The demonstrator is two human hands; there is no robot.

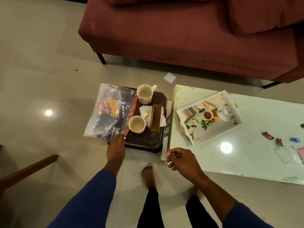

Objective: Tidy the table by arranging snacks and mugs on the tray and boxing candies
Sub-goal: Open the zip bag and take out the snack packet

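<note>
- My left hand (115,148) reaches to the near edge of the snack bag (110,112); its fingers touch the bag's corner, but I cannot tell whether they pinch it.
- My right hand (180,160) hangs over the gap beside the white table (246,162), fingers loosely curled, holding nothing.
- The bag lies on the left side of the dark stool (144,139), overhanging its left edge.
- Far mug (145,94) and near mug (137,124) stand upright on the stool, just right of the bag.
- A brown box (155,118) lies on white napkins (144,111) at the stool's right side.
- The tray (209,118), printed with a teapot, sits tilted on the table's left end.
- Three candies (279,140) lie on the table well right of the tray.
- A red sofa (181,33) stands beyond.
</note>
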